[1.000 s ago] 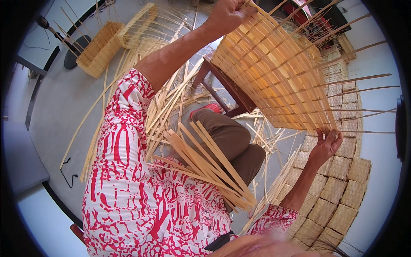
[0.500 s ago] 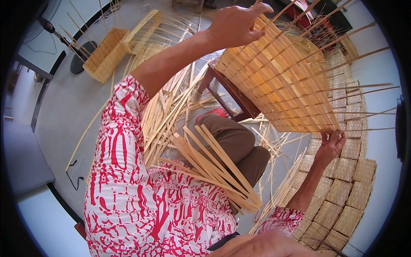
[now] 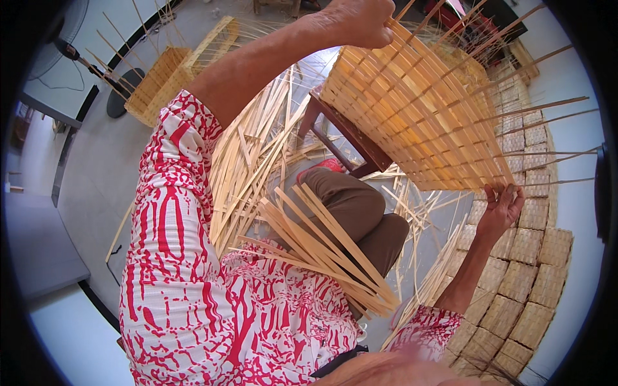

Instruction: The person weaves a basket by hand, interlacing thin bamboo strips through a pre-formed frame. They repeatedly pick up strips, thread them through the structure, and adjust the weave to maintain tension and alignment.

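Pinching woven basket (image 3: 412, 112) between right fingers (image 3: 513, 193), left fingers (image 3: 380, 37) curled, hold unclear, far basket (image 3: 153, 92), contents indistinct

A pale golden basket of flat, interwoven plant strips (image 3: 412, 112) stands tilted in the upper right of the view, its broad, latticed side turned toward the wearer. Thin, darker brown stakes (image 3: 537, 109) cross the lattice at spaced intervals and run past its right edge, their long ends loose and fanned outward.
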The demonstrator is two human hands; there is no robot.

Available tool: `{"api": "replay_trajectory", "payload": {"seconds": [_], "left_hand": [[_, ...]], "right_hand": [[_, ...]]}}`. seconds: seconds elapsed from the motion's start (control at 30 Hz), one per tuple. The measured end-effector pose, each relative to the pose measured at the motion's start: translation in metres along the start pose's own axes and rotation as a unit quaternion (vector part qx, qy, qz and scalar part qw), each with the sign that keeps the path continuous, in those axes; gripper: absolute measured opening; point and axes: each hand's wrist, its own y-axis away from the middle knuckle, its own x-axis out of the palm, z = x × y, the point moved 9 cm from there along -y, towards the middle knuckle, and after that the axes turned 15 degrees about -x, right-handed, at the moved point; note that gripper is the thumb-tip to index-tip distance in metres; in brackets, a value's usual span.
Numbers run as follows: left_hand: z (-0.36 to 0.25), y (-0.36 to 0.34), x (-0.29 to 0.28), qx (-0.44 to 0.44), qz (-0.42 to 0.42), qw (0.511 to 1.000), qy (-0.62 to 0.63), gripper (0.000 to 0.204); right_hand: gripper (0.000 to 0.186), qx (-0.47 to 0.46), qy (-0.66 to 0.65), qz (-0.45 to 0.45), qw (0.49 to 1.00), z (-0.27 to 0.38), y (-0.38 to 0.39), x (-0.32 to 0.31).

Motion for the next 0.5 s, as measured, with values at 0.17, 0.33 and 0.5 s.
{"api": "replay_trajectory", "payload": {"seconds": [0.17,0.33,0.5], "left_hand": [[0.003,0.001,0.003,0.012,-0.010,1.000,0.007,0.016],[0.008,0.000,0.004,-0.003,-0.029,1.000,0.009,0.015],[0.013,0.003,0.005,0.016,-0.002,0.999,0.029,0.014]], "right_hand": [[0.017,-0.002,0.000,-0.004,1.000,0.001,0.000,0.003],[0.019,0.006,-0.001,-0.002,1.000,-0.002,-0.001,0.002],[0.022,0.009,-0.002,-0.005,1.000,-0.004,0.000,0.002]]}}
